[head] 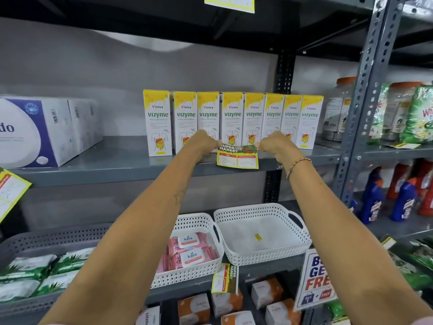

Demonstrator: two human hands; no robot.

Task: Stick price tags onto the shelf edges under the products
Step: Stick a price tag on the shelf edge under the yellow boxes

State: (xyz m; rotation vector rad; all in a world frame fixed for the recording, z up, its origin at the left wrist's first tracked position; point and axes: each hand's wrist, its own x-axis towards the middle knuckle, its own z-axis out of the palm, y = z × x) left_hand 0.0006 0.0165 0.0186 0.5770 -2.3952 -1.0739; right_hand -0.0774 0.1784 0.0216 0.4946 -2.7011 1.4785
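Note:
A yellow, green and red price tag reading "SUPER MARKET" hangs over the front edge of the grey shelf. It sits below a row of several yellow-and-white Vizyme boxes. My left hand pinches the tag's top left corner. My right hand pinches its top right corner; a bead bracelet is on that wrist. Both arms are stretched forward. The tag's top strip lies on the shelf surface and its lower part covers the edge.
White-and-blue cartons stand at the left of the same shelf. Below are a white basket of pink Kara packs, another white basket, a grey basket, and other tags. Detergent bottles fill the right rack.

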